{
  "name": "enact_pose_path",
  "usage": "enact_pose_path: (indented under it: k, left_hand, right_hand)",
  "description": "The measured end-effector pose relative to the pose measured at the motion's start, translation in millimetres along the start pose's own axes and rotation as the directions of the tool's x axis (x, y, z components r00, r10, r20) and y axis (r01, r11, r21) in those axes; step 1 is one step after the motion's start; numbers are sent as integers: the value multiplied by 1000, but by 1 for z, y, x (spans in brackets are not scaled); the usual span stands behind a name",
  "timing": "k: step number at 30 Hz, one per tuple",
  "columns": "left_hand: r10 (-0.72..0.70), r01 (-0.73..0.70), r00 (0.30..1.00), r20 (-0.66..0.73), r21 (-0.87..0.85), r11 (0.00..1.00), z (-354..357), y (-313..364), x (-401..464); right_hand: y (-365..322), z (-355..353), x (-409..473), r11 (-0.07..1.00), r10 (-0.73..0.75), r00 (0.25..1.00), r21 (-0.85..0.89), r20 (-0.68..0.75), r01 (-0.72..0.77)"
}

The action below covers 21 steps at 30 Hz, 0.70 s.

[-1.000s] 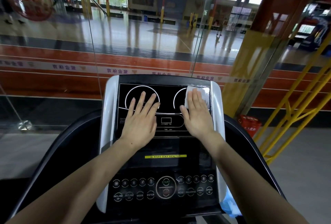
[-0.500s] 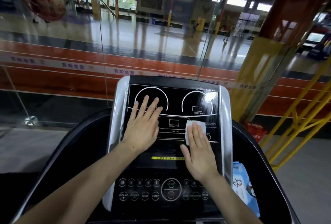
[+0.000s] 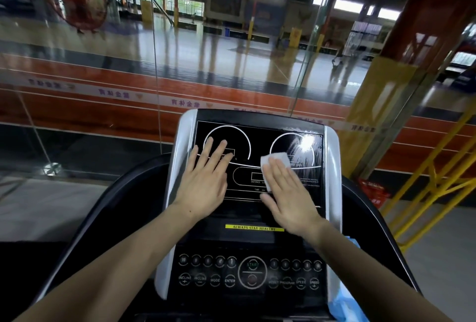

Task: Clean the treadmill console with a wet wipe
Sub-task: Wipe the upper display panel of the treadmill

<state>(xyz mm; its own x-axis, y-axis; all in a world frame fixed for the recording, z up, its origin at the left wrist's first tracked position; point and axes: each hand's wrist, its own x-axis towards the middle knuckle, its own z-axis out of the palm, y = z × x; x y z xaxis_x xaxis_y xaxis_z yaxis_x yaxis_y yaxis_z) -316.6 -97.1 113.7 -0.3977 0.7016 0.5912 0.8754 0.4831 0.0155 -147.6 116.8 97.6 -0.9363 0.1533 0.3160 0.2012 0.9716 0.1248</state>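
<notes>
Head view; one console (image 3: 253, 221), black face with two silver side rails; two hands on its upper display panel.

Left hand (image 3: 206, 180): flat, palm down, fingers straight and slightly spread; rests on the panel over the left of two white dial arcs; holds nothing.

Right hand (image 3: 288, 193): flat, palm down, fingers straight and together; presses one white wipe (image 3: 273, 164) against the panel; no curl round it, the wipe is pinned under the fingers only. The wipe's far edge and left corner show beyond the fingertips; it lies at the panel's centre-right, at the lower left of the right dial arc, beside the small central readout box.

Wet streaks (image 3: 306, 151) visible on the right dial, one patch, glare on it.

Below the hands: one yellow strip (image 3: 254, 228) reading ALWAYS STAY HEALTHY; lower still the button panel, one large round START control (image 3: 252, 271) in the middle, a row of five small round buttons and four labelled ones to each side.

One blue pack (image 3: 347, 303) at the console's lower right edge, partly hidden by the right forearm.
</notes>
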Motion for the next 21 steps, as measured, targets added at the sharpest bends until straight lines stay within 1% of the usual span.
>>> enact_pose_path:
  k: [2,4,7,9,13,16,17,18,19,21]
  left_hand:
    - [-1,1,1000,-15,1,1000,0,-5,-3]
    - [2,-2,1000,-16,1,1000,-1,-8,-6]
    - [-17,16,999,-35,-14,1000,-2,-11,-8]
    - [-28,27,999,-30,-30,999,-5,-13,-7]
    - [-26,26,999,-19,-2,1000,-10,-20,-8]
    - [-17,17,1000,-27,31,999,-12,-27,-13]
    - [-21,22,999,-26,42,999,-11,-30,-15]
    - [-32,33,999,-24,48,998,-11,-33,-18]
    - [-42,42,999,-19,48,998,-10,-36,-20]
    - [-54,54,999,-5,51,997,-8,-42,-24]
  right_hand:
    - [3,5,-22,989,-135,989,-47,59,138]
    - [14,3,-34,959,-257,957,-87,132,269]
    - [33,-6,-28,904,-378,904,-131,199,407]
    - [44,-16,-5,902,-372,905,-150,207,405]
    - [59,-42,57,964,-210,975,-152,78,219]
    - [51,-41,72,980,-137,990,-140,19,138]
    - [43,-35,66,981,-141,990,-132,12,141]
    - [33,-28,56,976,-175,984,-126,18,176]
    - [24,-22,43,962,-238,970,-126,41,242]
    - [10,-12,18,909,-379,918,-139,119,393]
